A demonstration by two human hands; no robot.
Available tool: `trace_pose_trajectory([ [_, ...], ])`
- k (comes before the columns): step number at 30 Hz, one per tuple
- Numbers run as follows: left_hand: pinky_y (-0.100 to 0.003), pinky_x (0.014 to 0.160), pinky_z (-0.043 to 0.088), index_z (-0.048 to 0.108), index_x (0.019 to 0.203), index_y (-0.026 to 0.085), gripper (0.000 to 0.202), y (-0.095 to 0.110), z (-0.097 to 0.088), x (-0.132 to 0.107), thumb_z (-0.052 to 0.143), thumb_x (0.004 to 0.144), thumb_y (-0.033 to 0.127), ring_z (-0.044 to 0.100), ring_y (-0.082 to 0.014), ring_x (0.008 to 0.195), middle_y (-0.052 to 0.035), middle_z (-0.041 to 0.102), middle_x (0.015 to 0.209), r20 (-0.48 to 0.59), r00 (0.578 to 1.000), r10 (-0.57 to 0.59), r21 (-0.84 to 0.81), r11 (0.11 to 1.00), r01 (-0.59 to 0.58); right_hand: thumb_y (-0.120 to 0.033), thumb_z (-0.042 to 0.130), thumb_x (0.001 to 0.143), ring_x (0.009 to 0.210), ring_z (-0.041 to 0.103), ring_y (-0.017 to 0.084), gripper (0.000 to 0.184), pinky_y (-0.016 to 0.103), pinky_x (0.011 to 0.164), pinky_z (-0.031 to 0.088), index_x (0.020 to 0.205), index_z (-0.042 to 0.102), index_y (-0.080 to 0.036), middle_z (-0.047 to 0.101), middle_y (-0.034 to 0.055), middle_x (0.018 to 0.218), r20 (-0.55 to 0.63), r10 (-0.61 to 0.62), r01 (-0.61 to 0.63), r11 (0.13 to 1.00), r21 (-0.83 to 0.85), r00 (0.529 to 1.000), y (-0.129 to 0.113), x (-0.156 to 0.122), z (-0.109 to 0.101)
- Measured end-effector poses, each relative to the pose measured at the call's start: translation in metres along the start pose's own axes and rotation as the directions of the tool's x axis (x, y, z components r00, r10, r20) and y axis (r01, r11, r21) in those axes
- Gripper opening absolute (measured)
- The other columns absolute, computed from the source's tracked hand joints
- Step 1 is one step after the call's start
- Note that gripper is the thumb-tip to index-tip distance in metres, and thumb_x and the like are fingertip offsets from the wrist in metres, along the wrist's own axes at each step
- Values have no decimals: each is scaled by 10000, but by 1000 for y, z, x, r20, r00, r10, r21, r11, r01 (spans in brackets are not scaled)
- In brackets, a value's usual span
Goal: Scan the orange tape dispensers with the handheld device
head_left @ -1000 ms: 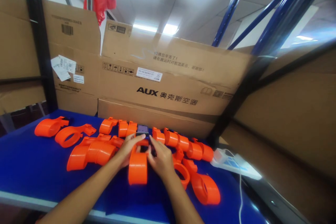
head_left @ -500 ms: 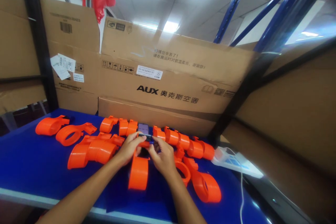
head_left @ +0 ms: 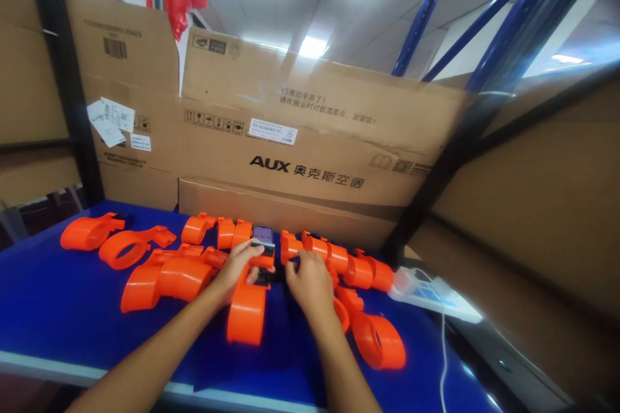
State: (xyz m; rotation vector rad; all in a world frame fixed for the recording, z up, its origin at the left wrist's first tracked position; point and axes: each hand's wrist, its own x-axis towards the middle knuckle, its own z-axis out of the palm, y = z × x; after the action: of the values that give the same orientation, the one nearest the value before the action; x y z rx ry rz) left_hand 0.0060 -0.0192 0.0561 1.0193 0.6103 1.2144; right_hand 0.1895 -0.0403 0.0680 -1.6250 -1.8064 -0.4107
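My left hand is closed on an orange plastic ring with a clamp-like arm, its ring part hanging down below the fingers. A small black and silver piece sits at the top of that arm, under my thumb. To the right, my right hand is apart from the held ring, its fingers curled beside the back row of orange rings. What those fingers hold, if anything, is hidden. Behind the left hand stands a small device with a lit screen.
More orange rings lie on the blue table to the left, with another large one at right. A white power strip with a cable is at the right edge. A cardboard wall and dark posts enclose the back.
My right hand has let go of the held part and moved right, its fingers now curled. The left hand keeps the orange ring, which has shifted slightly left.
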Motion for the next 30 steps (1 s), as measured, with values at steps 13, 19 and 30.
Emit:
trace_pose_trajectory([
  [13,-202,352,245,640,857,158,300,-2,2,-1,714,756,430,417,-56,320,7,636,601,-40,998,56,94,994,-52,-220,535,918,1040,604,240,301,400,917,494,1200,643,-222,658,93,1102,-143,-267,302,799,519,953,-17,0,-12],
  [19,-191,345,242,642,865,173,318,-4,4,-3,731,747,455,399,-42,329,52,563,607,-50,996,67,112,992,-61,-245,573,932,1051,613,228,307,411,935,505,1228,654,-254,655,93,1125,-108,-325,329,768,549,939,-20,-2,-9],
  [30,-228,390,395,611,756,188,402,30,-19,-7,618,795,588,510,-131,383,3,541,469,-50,990,-135,-439,893,100,-310,570,940,972,659,233,257,378,852,537,1167,648,-218,705,94,1086,-151,-165,221,806,549,975,-7,3,-5],
])
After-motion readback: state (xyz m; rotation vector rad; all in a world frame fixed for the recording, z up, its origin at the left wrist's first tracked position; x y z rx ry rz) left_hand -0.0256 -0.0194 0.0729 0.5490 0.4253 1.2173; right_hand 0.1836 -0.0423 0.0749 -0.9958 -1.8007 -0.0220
